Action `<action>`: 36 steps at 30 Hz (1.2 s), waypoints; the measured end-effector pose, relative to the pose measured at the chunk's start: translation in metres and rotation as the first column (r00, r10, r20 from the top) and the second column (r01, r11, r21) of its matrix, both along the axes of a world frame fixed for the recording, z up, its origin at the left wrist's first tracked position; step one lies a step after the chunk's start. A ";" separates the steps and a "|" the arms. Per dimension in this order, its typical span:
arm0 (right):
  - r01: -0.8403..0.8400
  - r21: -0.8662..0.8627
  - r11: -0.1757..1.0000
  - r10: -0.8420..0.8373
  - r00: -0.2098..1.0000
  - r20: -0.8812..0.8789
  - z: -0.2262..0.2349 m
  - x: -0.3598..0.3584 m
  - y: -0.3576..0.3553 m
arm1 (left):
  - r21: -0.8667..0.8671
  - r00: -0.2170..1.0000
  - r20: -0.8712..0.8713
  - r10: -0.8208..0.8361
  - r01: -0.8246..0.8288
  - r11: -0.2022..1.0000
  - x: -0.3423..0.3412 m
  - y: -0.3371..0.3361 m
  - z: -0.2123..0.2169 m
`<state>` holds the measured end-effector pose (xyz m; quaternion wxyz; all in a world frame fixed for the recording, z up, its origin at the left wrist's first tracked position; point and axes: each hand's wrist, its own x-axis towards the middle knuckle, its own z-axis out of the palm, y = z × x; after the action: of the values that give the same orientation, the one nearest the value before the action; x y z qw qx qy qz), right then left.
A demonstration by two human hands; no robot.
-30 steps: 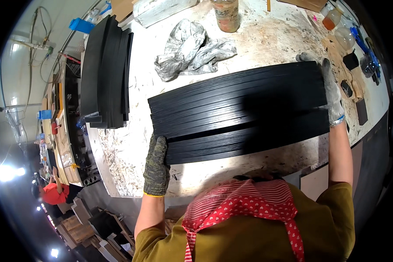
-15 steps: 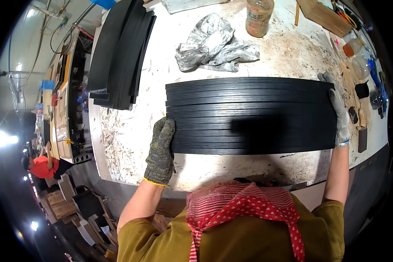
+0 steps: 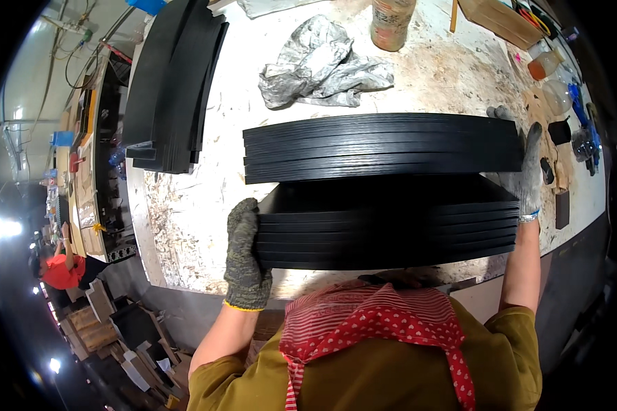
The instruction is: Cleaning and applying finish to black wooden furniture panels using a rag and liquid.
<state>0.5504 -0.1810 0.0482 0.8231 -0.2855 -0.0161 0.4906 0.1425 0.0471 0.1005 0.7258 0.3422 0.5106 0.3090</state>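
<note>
I see my left hand [image 3: 245, 257] in its speckled grey glove pressed flat against the nine o'clock end of the black strip stack [image 3: 387, 220], fingers closed along the strip ends. My right hand [image 3: 524, 164], also gloved, clasps the three o'clock end, its fingers spread upward over the edge; the palm side is hidden behind the strips, so I judge it a grip only from how the fingers wrap. The stack lies across the middle of the pale, stained counter [image 3: 185, 226], and a dark gap splits it into a twelve o'clock bundle and a six o'clock bundle; whether these are separate piles I cannot tell. Its near edge is partly covered by my red patterned scarf [image 3: 384, 322]. At ten o'clock a second pile of black strips [image 3: 168, 89] runs off the top of the view. A crumpled grey rag [image 3: 322, 65] sits at twelve o'clock, beside a jar [image 3: 392, 24] cut off by the rim. Bottles at two o'clock blur into the fisheye edge
</note>
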 end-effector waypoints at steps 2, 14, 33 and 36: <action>0.039 -0.085 0.996 -0.036 0.999 0.036 -0.012 0.001 -0.016 | -0.047 1.000 0.018 -0.012 0.013 0.999 -0.007 0.007 -0.005; -0.117 -0.787 0.606 0.174 0.985 -0.013 0.055 -0.055 -0.062 | -0.508 0.917 -0.101 -0.386 0.286 0.812 -0.005 0.041 0.012; -0.021 -0.819 0.574 0.476 0.822 0.313 0.095 -0.119 -0.114 | -0.069 0.843 -0.029 -0.538 0.535 0.842 -0.065 -0.003 0.063; 0.052 -0.815 0.578 0.535 0.730 0.426 0.093 -0.122 -0.122 | 0.085 0.711 -0.247 -0.658 0.692 0.717 -0.085 0.027 0.036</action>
<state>0.4287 -0.3033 0.1415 0.4747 -0.7559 -0.1189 0.4349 0.0580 0.0736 0.1368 0.7014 0.5954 0.3908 0.0283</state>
